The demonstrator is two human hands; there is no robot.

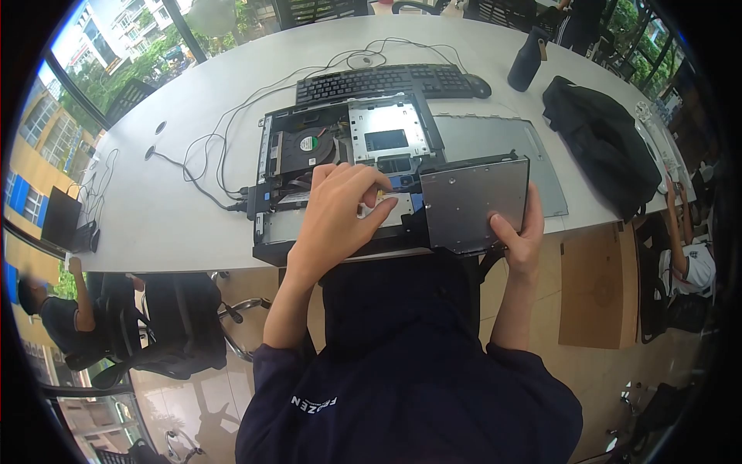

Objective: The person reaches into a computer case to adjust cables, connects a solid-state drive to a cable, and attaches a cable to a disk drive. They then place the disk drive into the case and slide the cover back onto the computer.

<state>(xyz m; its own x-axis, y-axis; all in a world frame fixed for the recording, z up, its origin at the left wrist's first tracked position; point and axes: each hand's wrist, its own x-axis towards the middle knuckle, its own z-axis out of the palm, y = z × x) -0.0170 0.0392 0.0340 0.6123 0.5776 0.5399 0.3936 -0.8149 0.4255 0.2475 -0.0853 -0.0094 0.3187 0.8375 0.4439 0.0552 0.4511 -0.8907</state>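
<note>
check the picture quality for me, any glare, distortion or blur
Head view: strong fisheye, the table bowed, corners black; bright daylight through the left windows; pale sheen on the metal bracket in the open computer; the held metal unit looks duller; person at far left small and soft.

Left hand (336,213) over open computer case (282,189), right hand (518,236) gripping metal drive (471,201).

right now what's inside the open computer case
A round fan and a silver metal bracket show inside the case. What lies under the left hand is covered; the metal unit in the right hand hides the near right corner.
</note>
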